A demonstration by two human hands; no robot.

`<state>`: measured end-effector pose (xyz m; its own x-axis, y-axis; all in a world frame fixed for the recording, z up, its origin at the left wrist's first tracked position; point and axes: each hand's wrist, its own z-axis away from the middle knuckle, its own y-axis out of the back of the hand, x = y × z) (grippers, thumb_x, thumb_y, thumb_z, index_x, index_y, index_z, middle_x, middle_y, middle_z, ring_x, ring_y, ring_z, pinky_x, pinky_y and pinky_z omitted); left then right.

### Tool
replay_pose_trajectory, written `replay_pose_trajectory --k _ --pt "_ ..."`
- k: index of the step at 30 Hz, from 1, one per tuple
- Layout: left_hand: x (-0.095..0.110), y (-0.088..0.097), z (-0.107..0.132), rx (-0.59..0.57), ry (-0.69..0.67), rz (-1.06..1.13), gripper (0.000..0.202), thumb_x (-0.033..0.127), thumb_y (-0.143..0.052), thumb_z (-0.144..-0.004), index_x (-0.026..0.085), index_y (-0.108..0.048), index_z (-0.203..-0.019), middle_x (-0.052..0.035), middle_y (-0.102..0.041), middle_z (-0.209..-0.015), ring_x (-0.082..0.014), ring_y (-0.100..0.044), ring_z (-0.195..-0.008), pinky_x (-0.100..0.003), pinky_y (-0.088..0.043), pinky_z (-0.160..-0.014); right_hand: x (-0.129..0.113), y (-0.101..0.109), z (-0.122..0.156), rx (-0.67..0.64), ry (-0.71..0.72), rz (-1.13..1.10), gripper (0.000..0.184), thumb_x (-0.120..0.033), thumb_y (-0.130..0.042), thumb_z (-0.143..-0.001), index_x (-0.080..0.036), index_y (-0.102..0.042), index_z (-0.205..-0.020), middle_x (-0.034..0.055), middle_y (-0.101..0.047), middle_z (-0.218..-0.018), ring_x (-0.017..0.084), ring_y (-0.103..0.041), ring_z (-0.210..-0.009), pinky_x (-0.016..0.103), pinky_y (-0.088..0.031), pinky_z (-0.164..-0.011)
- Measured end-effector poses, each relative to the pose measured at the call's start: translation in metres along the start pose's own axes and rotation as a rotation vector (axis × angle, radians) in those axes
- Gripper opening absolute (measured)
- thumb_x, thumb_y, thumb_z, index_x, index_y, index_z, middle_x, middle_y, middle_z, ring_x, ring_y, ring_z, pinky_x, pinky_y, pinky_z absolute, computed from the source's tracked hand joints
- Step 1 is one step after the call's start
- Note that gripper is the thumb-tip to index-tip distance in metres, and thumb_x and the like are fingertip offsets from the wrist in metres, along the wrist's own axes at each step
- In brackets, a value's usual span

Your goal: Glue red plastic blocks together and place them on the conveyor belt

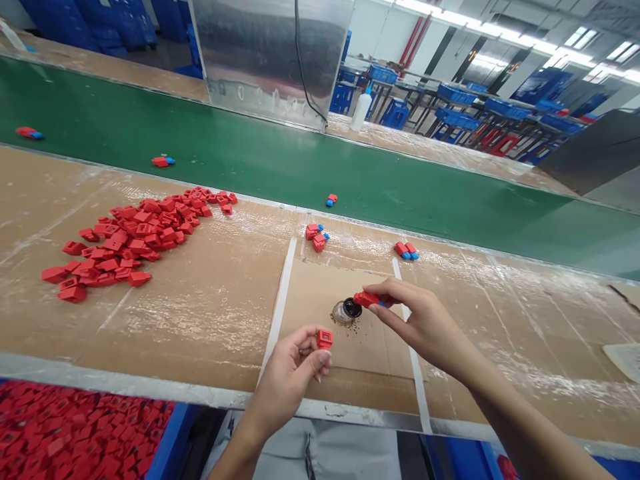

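My left hand (295, 373) pinches a small red square plastic part (325, 339) between thumb and fingertips, just above the cardboard-covered bench (210, 313). My right hand (420, 323) grips a red part with a blue piece (369, 299) and holds its end at the mouth of a small round jar (346, 311) that stands on the bench. Brownish specks lie around the jar.
A heap of red parts (130, 240) lies at the left of the bench. Assembled red-and-blue pieces (317, 237) (406, 251) rest near the far edge, others on the green conveyor belt (280, 160). A blue bin of red parts (75, 433) sits below left.
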<state>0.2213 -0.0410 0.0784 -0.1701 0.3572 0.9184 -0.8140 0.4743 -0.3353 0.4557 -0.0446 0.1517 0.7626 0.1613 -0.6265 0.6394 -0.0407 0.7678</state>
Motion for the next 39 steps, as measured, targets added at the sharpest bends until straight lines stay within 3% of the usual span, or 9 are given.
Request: replay_pose_trajectory --k 8,13,20,24,30,39 --pt "-0.002 0.001 0.001 -0.076 -0.008 -0.118 0.022 0.028 -0.059 -0.091 0.016 -0.066 -0.109 -0.0011 -0.060 -0.078 -0.0124 -0.054 -0.070 -0.024 -0.045 -0.064 0.010 0.003 0.001 -0.080 -0.293 -0.566 0.035 -0.043 -0.067 -0.088 -0.020 -0.063 -0.114 0.0092 -0.071 -0.109 0.022 -0.066 -0.100 0.038 -0.054 -0.089" --pt "-0.001 0.002 0.001 -0.095 0.008 -0.141 0.027 0.028 -0.059 -0.091 0.016 -0.064 -0.115 -0.0016 -0.061 -0.080 -0.0133 -0.055 -0.072 -0.025 -0.046 -0.066 0.009 0.004 0.005 -0.141 -0.370 -0.635 0.034 -0.043 -0.067 -0.089 -0.022 -0.064 -0.115 0.0090 -0.069 -0.113 0.021 -0.066 -0.103 0.037 -0.054 -0.089" --pt "-0.001 0.003 0.002 -0.128 0.008 -0.121 0.028 0.026 -0.059 -0.091 0.016 -0.064 -0.117 0.0003 -0.057 -0.078 -0.0119 -0.053 -0.069 -0.024 -0.044 -0.065 -0.019 -0.008 0.019 -0.106 -0.221 -0.588 0.027 -0.038 -0.066 -0.090 -0.023 -0.066 -0.112 0.0063 -0.069 -0.111 0.021 -0.066 -0.101 0.036 -0.054 -0.089" --pt "-0.001 0.004 0.002 -0.155 0.015 -0.114 0.029 0.025 -0.059 -0.091 0.016 -0.063 -0.119 0.0003 -0.058 -0.076 -0.0118 -0.053 -0.070 -0.024 -0.044 -0.065 -0.030 -0.021 0.032 -0.073 -0.087 -0.402 0.022 -0.029 -0.061 -0.094 -0.026 -0.064 -0.115 0.0035 -0.068 -0.109 0.019 -0.064 -0.098 0.034 -0.052 -0.086" --pt "0.000 0.004 0.003 -0.167 0.022 -0.109 0.031 0.025 -0.058 -0.091 0.015 -0.062 -0.121 -0.0004 -0.059 -0.077 -0.0118 -0.055 -0.070 -0.024 -0.045 -0.065 -0.023 -0.035 0.043 -0.091 0.009 -0.236 0.023 -0.022 -0.056 -0.096 -0.026 -0.060 -0.118 0.0025 -0.065 -0.105 0.018 -0.060 -0.093 0.033 -0.049 -0.082" --pt "0.002 0.004 0.005 -0.178 0.053 -0.123 0.028 0.024 -0.057 -0.091 0.016 -0.063 -0.117 0.0010 -0.057 -0.074 -0.0113 -0.052 -0.068 -0.023 -0.043 -0.062 -0.020 -0.042 0.046 -0.096 0.030 -0.216 0.021 -0.022 -0.056 -0.096 -0.024 -0.060 -0.116 0.0023 -0.066 -0.104 0.016 -0.061 -0.090 0.027 -0.049 -0.080"
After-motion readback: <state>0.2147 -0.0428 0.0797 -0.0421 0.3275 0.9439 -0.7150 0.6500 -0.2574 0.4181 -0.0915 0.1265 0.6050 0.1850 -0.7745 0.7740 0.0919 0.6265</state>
